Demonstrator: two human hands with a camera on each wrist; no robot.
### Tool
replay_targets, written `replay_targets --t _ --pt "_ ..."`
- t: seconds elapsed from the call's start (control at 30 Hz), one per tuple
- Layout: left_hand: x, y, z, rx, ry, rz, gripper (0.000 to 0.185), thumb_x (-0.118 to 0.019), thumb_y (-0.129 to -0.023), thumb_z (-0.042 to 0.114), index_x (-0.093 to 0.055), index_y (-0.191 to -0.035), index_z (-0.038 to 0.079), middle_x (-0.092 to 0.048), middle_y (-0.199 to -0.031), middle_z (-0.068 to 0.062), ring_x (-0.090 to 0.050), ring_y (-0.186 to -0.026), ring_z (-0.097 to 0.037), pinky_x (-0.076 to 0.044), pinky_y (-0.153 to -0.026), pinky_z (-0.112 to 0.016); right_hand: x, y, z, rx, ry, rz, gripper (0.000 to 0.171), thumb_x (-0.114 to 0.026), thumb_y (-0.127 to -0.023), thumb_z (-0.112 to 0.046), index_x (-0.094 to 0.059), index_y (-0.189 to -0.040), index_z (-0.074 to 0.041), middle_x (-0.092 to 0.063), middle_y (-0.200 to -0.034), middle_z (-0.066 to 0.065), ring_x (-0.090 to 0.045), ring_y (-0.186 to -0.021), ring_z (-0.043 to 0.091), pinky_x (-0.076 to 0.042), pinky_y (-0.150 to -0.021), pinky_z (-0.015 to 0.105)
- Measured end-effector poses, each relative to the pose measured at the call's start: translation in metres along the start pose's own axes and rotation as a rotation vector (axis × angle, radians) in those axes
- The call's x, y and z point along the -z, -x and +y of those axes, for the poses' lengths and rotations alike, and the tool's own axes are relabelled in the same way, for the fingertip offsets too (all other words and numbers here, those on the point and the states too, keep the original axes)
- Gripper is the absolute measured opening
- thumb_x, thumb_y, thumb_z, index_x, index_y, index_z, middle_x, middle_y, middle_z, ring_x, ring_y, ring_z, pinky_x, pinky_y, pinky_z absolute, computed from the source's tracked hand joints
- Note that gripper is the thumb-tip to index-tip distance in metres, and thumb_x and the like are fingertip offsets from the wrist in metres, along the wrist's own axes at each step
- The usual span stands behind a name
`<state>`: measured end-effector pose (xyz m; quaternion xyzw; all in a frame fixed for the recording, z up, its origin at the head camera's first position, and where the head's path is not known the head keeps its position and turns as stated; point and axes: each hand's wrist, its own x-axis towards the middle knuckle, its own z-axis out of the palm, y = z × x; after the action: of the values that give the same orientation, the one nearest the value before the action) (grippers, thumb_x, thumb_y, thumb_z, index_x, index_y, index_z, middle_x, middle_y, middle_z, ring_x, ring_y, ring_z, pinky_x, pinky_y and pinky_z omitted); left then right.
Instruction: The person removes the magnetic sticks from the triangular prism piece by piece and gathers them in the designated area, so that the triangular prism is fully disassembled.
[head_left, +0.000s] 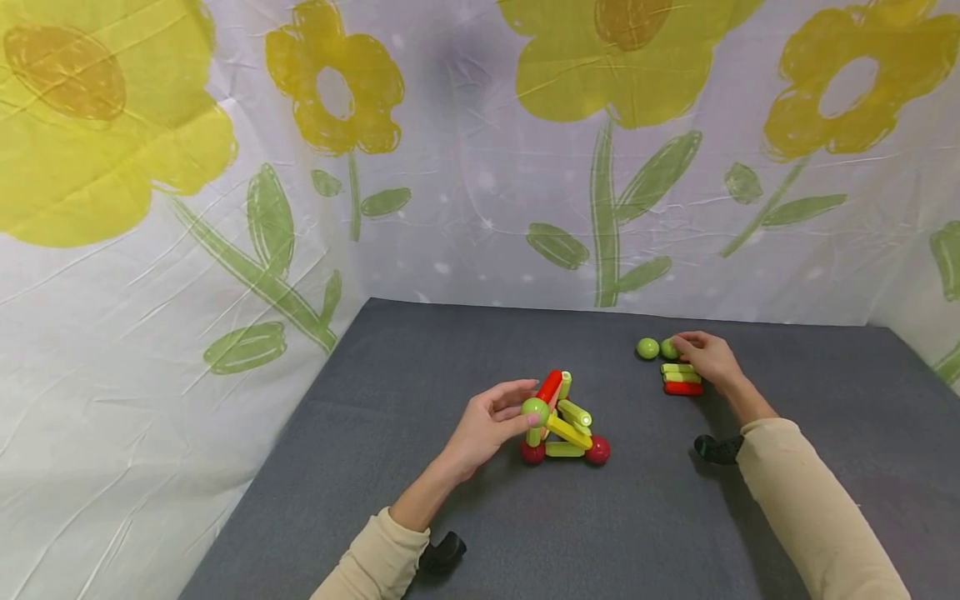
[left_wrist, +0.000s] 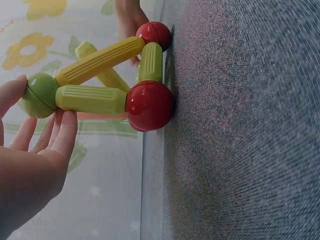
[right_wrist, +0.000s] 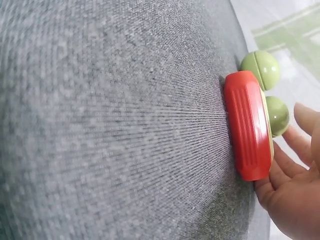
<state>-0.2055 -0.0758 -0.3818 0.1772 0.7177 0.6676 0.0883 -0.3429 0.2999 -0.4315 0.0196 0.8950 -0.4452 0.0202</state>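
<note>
The left hand (head_left: 487, 425) lies open, fingertips touching the green ball (head_left: 535, 410) atop the rod frame (head_left: 564, 421) at mid-mat (head_left: 360, 467). Right of the frame, the right hand (head_left: 707, 358), fingers loosely bent, rests on stacked rods (head_left: 681, 378) beside two green balls (head_left: 648, 348).

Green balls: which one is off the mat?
The green ball atop the stick structure, touched by the left hand. The other two green balls lie on the mat by the right hand.

Left hand (head_left: 487, 425) touches the rod-and-ball frame (head_left: 562, 421); right hand (head_left: 705, 358) touches loose rods (head_left: 681, 377).
</note>
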Motion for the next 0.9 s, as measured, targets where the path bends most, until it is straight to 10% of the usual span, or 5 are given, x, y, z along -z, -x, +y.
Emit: replay_targets --t 0.9 --pt "0.0005 0.0003 0.0023 0.013 0.004 -0.006 0.047 -0.068 -0.089 0.004 -0.052 -0.133 -0.001 -0.055 -0.128 -0.018 -0.053 -0.117 -0.034 -0.047 -0.092 -0.036 -0.0016 0.0015 -0.0009 -0.023 -0.039 -0.013 0.058 -0.038 -0.104 -0.036 -0.036 -0.14 0.01 -0.039 -0.137 0.032 -0.047 -0.116 0.042 -0.04 -0.096 0.05"
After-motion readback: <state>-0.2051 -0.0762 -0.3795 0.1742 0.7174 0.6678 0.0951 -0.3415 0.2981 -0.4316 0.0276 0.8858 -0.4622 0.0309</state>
